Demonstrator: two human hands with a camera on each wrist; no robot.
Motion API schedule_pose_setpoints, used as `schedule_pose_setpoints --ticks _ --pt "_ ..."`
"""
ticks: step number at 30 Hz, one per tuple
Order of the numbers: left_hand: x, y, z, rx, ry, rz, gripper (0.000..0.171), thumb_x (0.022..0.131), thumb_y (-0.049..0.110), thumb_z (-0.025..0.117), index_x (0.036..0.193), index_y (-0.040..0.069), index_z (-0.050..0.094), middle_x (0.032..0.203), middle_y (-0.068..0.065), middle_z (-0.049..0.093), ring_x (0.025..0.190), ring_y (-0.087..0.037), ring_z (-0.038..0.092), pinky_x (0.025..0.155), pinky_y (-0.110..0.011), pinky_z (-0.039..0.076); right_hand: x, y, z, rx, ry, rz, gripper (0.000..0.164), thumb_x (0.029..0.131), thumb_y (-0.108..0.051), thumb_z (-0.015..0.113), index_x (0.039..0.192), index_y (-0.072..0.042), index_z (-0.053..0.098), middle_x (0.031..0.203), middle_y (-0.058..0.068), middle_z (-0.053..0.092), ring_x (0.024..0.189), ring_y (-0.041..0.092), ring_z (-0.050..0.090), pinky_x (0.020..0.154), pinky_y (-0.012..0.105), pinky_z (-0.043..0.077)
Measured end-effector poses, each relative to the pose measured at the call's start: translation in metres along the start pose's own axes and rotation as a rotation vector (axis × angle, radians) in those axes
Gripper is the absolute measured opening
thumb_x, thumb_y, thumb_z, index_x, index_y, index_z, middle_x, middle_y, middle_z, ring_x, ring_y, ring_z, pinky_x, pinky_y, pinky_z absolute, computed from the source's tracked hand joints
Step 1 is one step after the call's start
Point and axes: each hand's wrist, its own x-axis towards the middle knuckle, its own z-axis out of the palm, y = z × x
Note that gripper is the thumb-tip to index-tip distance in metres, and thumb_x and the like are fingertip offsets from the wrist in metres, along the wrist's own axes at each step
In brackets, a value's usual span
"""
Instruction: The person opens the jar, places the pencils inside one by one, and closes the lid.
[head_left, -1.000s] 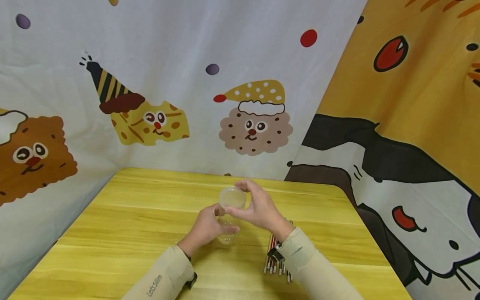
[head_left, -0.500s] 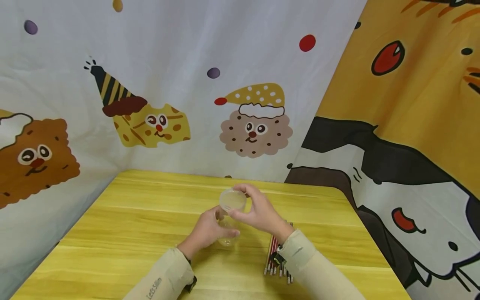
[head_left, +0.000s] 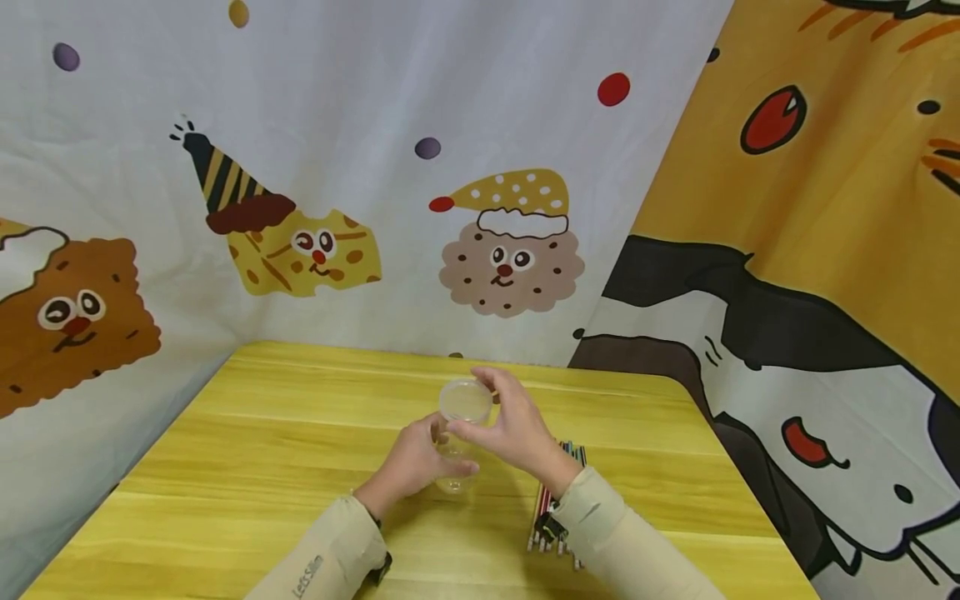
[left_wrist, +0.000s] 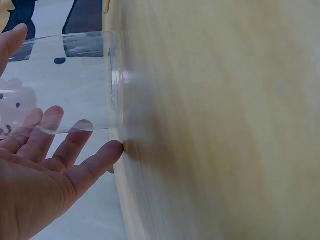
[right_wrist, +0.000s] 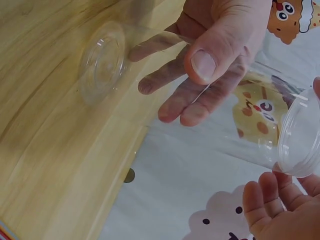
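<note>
A clear plastic jar (head_left: 453, 483) stands upright near the middle of the table, its transparent round lid (head_left: 466, 400) at the top. My left hand (head_left: 408, 458) holds the jar around its body, thumb on the near side. In the right wrist view that left hand (right_wrist: 215, 55) shows through the see-through wall, the jar's base (right_wrist: 104, 62) beside the tabletop. My right hand (head_left: 519, 423) grips the rim of the lid between thumb and fingers. The left wrist view shows the jar's lower part (left_wrist: 75, 85) with the little finger close to the table.
Several pencils (head_left: 542, 507) lie in a bundle on the yellow wood-grain table (head_left: 300, 442), partly under the right forearm. A cartoon-printed cloth (head_left: 337, 108) hangs behind the table and along its sides.
The right hand has turned slightly at the lid, its thumb shifting left along the rim. More of the pencils' far ends show past the right wrist. The left hand stays on the jar.
</note>
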Motion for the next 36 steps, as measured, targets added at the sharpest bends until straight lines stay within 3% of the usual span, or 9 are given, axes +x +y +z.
schedule_pose_setpoints --ticks 3,7,11,14,21,27,36 --pt "-0.0002 0.0001 -0.0002 -0.011 0.000 -0.003 0.068 0.077 0.035 0.099 0.134 0.018 0.067 0.134 -0.010 0.071 0.123 -0.038 0.067 0.093 -0.052 0.061 0.0001 0.0011 -0.0006 0.006 -0.011 -0.013 0.084 0.088 -0.038 0.089 0.157 -0.011 0.049 0.136 0.002 0.064 0.118 0.014 0.061 0.101 0.039 0.057" --pt "-0.0008 0.0006 -0.0006 -0.021 -0.002 -0.003 0.072 0.077 0.035 0.099 0.139 0.017 0.066 0.140 -0.009 0.070 0.126 -0.040 0.066 0.095 -0.054 0.061 -0.0001 0.0026 -0.0018 0.034 -0.028 -0.032 0.081 0.090 -0.033 0.086 0.159 -0.014 0.047 0.141 0.003 0.063 0.124 0.018 0.060 0.104 0.048 0.056" --pt "-0.0010 0.0005 -0.0009 -0.031 -0.004 -0.005 0.072 0.078 0.034 0.099 0.140 0.018 0.065 0.142 -0.008 0.069 0.128 -0.041 0.065 0.097 -0.056 0.061 -0.0003 0.0034 -0.0028 0.040 -0.038 -0.044 0.082 0.090 -0.031 0.085 0.161 -0.017 0.046 0.146 0.003 0.062 0.129 0.019 0.060 0.105 0.047 0.055" --pt "-0.0011 0.0000 -0.0008 -0.028 -0.003 -0.011 0.073 0.078 0.035 0.099 0.140 0.018 0.065 0.141 -0.008 0.069 0.128 -0.040 0.065 0.097 -0.056 0.060 -0.0011 0.0039 -0.0028 0.049 -0.045 -0.035 0.083 0.091 -0.034 0.085 0.162 -0.018 0.045 0.149 0.001 0.061 0.132 0.018 0.058 0.107 0.046 0.054" --pt "-0.0002 -0.0001 -0.0003 0.000 0.003 -0.020 0.068 0.076 0.040 0.099 0.132 0.016 0.067 0.132 -0.010 0.072 0.122 -0.035 0.065 0.090 -0.049 0.061 -0.0031 0.0008 -0.0012 0.061 -0.017 0.045 0.091 0.087 -0.048 0.089 0.161 -0.018 0.045 0.143 0.003 0.059 0.128 0.020 0.056 0.112 0.055 0.049" --pt "0.0003 0.0001 0.0004 0.007 0.001 -0.031 0.071 0.075 0.043 0.099 0.131 0.015 0.067 0.134 -0.016 0.070 0.122 -0.035 0.065 0.090 -0.049 0.061 -0.0028 -0.0014 -0.0005 0.057 0.003 0.058 0.086 0.089 -0.045 0.088 0.160 -0.017 0.047 0.139 0.003 0.061 0.124 0.018 0.057 0.108 0.050 0.052" --pt "-0.0009 0.0009 -0.0001 -0.014 -0.005 -0.034 0.077 0.076 0.043 0.099 0.141 0.019 0.064 0.142 -0.007 0.069 0.128 -0.037 0.065 0.096 -0.054 0.061 -0.0027 0.0022 -0.0002 0.091 -0.008 0.036 0.079 0.093 -0.042 0.084 0.160 -0.018 0.048 0.141 -0.002 0.062 0.123 0.014 0.058 0.105 0.041 0.052"
